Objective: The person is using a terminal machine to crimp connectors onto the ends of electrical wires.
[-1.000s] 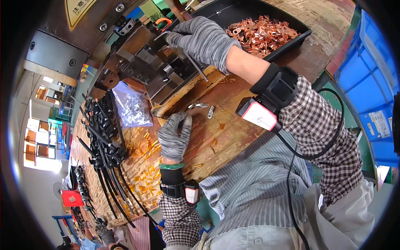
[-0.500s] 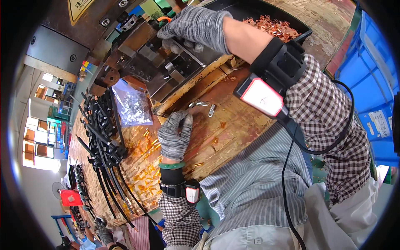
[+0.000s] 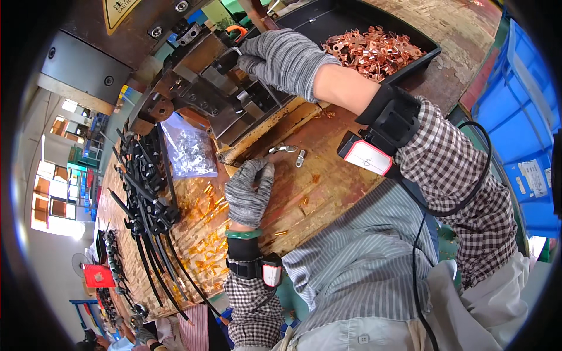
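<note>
My right hand (image 3: 287, 61), in a grey knit glove, is closed around a thin L-shaped hex key (image 3: 271, 95) over the metal die block (image 3: 205, 88) of a machine. The bent end of the key shows left of my fingers and its long end sticks out below them. My left hand (image 3: 248, 196), gloved alike, rests on the wooden bench with fingers loosely bent and thumb apart; nothing shows in it. Silver cable lugs (image 3: 300, 158) lie on the wood just beyond it to the right, near the block's base.
A black tray (image 3: 430, 54) of copper lugs (image 3: 374, 51) stands at the far right. Left of the block are a clear bag of silver lugs (image 3: 190, 149) and a bundle of black cables (image 3: 146, 193). Small brass-coloured pieces (image 3: 202, 245) litter the bench. Blue crates (image 3: 515, 105) stand at right.
My right hand has shifted slightly right and down, and the hex key has turned so that its bent end now shows on the left. The left hand stays nearly in place.
</note>
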`<state>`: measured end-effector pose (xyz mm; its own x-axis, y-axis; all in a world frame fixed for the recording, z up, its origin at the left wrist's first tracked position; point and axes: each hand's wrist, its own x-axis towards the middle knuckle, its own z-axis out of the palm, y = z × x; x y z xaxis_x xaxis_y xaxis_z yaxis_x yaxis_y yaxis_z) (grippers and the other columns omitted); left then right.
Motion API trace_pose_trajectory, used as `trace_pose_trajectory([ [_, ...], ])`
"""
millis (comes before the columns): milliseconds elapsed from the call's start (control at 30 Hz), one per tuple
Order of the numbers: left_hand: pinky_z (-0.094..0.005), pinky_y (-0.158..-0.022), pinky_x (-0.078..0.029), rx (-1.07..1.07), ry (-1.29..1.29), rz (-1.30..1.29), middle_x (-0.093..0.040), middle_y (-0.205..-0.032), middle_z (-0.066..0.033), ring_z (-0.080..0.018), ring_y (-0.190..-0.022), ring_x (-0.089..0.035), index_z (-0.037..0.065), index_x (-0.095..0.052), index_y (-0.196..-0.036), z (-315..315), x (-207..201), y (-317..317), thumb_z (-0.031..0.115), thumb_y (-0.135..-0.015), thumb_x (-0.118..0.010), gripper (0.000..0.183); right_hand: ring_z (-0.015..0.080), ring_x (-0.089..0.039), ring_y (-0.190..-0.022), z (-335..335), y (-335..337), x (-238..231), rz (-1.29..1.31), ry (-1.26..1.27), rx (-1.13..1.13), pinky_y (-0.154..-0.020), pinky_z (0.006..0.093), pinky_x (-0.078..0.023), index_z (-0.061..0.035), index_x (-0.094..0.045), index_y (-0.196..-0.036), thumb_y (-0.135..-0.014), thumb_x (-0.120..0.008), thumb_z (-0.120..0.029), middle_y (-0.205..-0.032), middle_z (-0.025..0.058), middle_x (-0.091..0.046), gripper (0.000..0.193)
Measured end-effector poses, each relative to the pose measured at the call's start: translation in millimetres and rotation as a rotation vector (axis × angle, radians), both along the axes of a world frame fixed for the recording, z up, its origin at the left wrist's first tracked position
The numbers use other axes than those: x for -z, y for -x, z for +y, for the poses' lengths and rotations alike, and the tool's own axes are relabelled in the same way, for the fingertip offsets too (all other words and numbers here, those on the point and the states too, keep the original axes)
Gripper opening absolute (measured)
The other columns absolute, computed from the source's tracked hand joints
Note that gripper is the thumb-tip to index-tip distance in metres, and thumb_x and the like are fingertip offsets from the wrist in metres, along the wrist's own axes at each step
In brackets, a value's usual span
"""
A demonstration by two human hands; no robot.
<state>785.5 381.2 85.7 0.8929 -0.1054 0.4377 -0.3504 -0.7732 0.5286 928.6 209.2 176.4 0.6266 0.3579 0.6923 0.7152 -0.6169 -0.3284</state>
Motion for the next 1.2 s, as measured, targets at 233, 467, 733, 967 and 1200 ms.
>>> trace_pose_trajectory([
  [233,-0.0242,-0.061,-0.045,-0.008,0.015,0.016,-0.059,-0.075,-0.0056,-0.0119,-0.065,-0.054,0.003,-0.061,-0.087,1.3,2.2,-0.6,0.010,-0.080,-0.061,0.010,0.0100,-0.056,-0.048,-19.0,34.5,-30.1,0.890,-0.398,-0.350,-0.043,0.0227,-0.049,0.0004,-0.062,-0.091,-0.084,-0.057,-0.019,-0.068,0.0063,-0.063,0.021],
  [467,-0.0239,-0.061,-0.045,0.007,0.018,0.001,-0.059,-0.074,-0.0053,-0.0116,-0.065,-0.054,0.004,-0.061,-0.088,-1.0,0.3,-2.0,0.010,-0.080,-0.061,0.010,0.0137,-0.058,-0.049,-32.5,32.1,-44.5,1.057,-0.427,-0.458,-0.041,0.0231,-0.049,-0.0005,-0.064,-0.083,-0.083,-0.054,-0.021,-0.070,0.0086,-0.064,0.023],
  [733,-0.0248,-0.062,-0.045,-0.006,0.000,0.013,-0.059,-0.075,-0.0056,-0.0129,-0.065,-0.055,0.004,-0.060,-0.087,-0.3,-0.4,-1.0,0.011,-0.081,-0.061,0.010,0.0110,-0.056,-0.049,-38.4,22.7,-51.6,1.181,-0.395,-0.545,-0.042,0.0204,-0.046,-0.0002,-0.064,-0.087,-0.085,-0.053,-0.020,-0.075,0.0082,-0.065,0.023],
  [967,-0.0256,-0.062,-0.045,0.030,-0.019,-0.017,-0.059,-0.075,-0.0069,-0.0150,-0.066,-0.055,0.003,-0.060,-0.086,-3.6,-3.0,-2.2,0.012,-0.081,-0.061,0.010,0.0217,-0.062,-0.067,-22.6,22.5,-33.2,0.470,-0.046,-0.206,-0.061,0.0292,-0.050,-0.0049,-0.064,-0.092,-0.081,-0.058,-0.025,-0.079,0.0114,-0.064,0.024],
  [1200,-0.0249,-0.063,-0.045,-0.001,0.001,0.022,-0.059,-0.075,-0.0068,-0.0154,-0.066,-0.055,0.003,-0.060,-0.087,5.4,3.1,0.2,0.011,-0.080,-0.061,0.010,0.0169,-0.061,-0.055,-15.2,27.1,-16.7,0.383,-0.111,-0.204,-0.050,0.0264,-0.049,-0.0019,-0.062,-0.095,-0.082,-0.059,-0.026,-0.072,0.0112,-0.064,0.028],
])
